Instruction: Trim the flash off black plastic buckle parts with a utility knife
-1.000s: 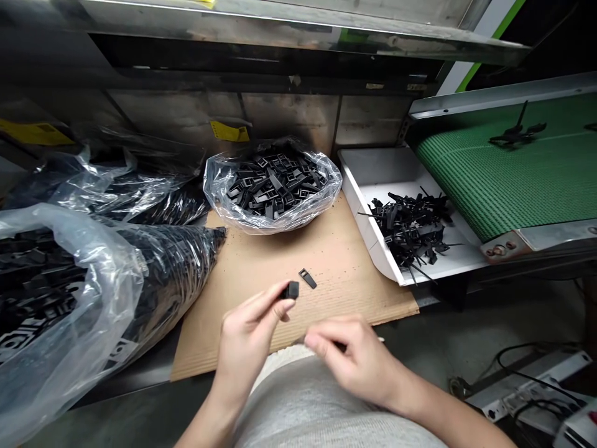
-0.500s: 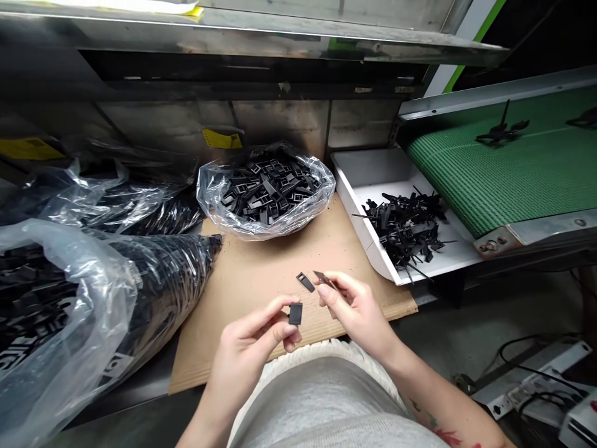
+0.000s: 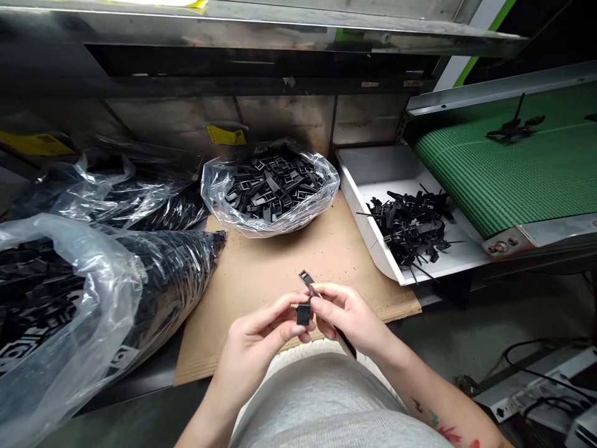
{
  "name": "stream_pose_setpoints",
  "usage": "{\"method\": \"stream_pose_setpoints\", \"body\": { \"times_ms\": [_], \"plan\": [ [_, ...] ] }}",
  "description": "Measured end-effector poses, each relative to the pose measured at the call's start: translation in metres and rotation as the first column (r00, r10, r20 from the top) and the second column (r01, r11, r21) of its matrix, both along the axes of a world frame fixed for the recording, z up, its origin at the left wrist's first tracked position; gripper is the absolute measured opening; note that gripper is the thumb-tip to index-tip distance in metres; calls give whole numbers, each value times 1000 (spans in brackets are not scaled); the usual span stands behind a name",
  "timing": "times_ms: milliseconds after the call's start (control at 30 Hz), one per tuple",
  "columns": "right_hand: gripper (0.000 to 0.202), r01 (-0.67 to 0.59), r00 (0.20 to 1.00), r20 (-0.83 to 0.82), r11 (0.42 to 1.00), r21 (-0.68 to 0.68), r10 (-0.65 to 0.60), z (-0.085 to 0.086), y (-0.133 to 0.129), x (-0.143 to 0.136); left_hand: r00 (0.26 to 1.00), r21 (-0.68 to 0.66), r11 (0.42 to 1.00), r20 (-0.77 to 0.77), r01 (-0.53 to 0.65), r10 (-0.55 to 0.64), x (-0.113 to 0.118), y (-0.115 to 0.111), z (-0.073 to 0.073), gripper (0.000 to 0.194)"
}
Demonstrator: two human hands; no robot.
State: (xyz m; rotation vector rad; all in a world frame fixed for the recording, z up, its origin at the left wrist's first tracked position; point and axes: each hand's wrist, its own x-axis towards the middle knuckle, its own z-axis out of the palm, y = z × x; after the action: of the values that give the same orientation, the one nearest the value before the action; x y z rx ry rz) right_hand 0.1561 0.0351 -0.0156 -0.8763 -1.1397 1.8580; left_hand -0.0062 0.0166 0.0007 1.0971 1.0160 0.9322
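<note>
Between the thumb and fingers of my left hand point(image 3: 263, 333) is a small black rectangular part point(image 3: 303, 314). My right hand point(image 3: 347, 314) is closed on a thin blade-like tool point(image 3: 312, 290), whose tip is beside the part; the hands are almost touching. Just beyond the fingertips, another black part point(image 3: 305, 275) with openings lies on the cardboard sheet point(image 3: 261, 267), partly hidden by the tool and fingers.
An open plastic bag point(image 3: 326, 186) of black parts sits behind the hands. Larger filled bags point(image 3: 172, 274) stand at the left. At the right are a white tray point(image 3: 373, 239) of black pieces and a green conveyor belt point(image 3: 504, 168) carrying pieces.
My right hand has moved left and slightly down, bringing the tool to the part in my left hand. My left hand has shifted slightly right. The whole view has shifted a little.
</note>
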Motion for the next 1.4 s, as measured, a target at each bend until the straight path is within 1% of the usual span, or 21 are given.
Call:
{"method": "stream_pose_setpoints", "body": {
  "times_ms": [67,133,200,233,300,333,367,433,467,500,533,600,667,700,733,867,1033,1100,1200,1300,1400],
  "plan": [
    [25,14,1000,-21,1000,-6,-14,-2,0,0,1000,-14,1000,14,11,-11,-1,0,0,22],
    [25,32,999,4,999,7,-32,-2,-1,-2,999,-30,999,34,19,-18,-2,1,-2,22],
    [21,97,990,97,991,96,-106,-1,-4,-3,998,-37,999,58,18,-15,-2,1,-3,19],
    [17,142,972,162,973,183,-173,1,-6,-4,998,-39,999,70,12,-10,-2,2,-3,17],
    [11,195,909,271,896,399,-318,5,-10,-3,995,-60,998,99,-18,24,1,2,-3,11],
    [10,183,880,306,853,489,-364,7,-12,-2,991,-82,996,122,-38,48,3,2,-2,8],
    [12,154,859,335,820,551,-386,10,-14,-1,986,-108,992,145,-64,80,5,2,-1,7],
    [18,104,828,382,781,616,-411,14,-17,4,977,-145,982,159,-123,145,8,1,0,25],
    [21,90,805,404,762,641,-435,16,-19,6,977,-144,979,138,-145,165,9,1,0,31],
    [22,74,777,424,736,672,-465,17,-20,8,981,-125,980,100,-156,169,8,0,0,31],
    [23,56,746,434,698,714,-504,17,-22,10,985,-89,983,53,-160,165,7,0,-1,26],
    [22,7,692,425,594,804,-584,15,-25,11,988,-2,989,-17,-151,151,4,-1,-3,14],
    [22,-27,656,387,493,870,-648,12,-27,9,987,52,986,-40,-157,159,2,-2,-4,14],
    [23,-35,642,372,459,888,-670,10,-27,9,985,59,985,-44,-164,167,2,-3,-4,15],
    [24,-39,629,365,441,897,-687,8,-27,8,984,57,984,-47,-168,171,2,-4,-3,15],
    [28,-45,600,385,450,892,-701,5,-27,9,986,64,987,-70,-146,150,4,-8,3,15],
    [28,-29,623,358,437,899,-696,8,-30,11,975,87,980,-113,-180,189,5,-9,4,14],
    [28,-39,621,375,452,891,-688,8,-30,11,974,80,979,-111,-189,197,5,-9,4,13],
    [29,-55,623,412,489,871,-665,8,-31,10,973,74,976,-99,-203,210,6,-11,3,15],
    [29,-65,621,422,494,867,-660,6,-31,10,975,74,978,-89,-197,203,6,-11,3,16],
    [28,-82,602,444,502,861,-664,8,-31,8,974,82,978,-98,-194,202,5,-11,3,17]
  ]
}}
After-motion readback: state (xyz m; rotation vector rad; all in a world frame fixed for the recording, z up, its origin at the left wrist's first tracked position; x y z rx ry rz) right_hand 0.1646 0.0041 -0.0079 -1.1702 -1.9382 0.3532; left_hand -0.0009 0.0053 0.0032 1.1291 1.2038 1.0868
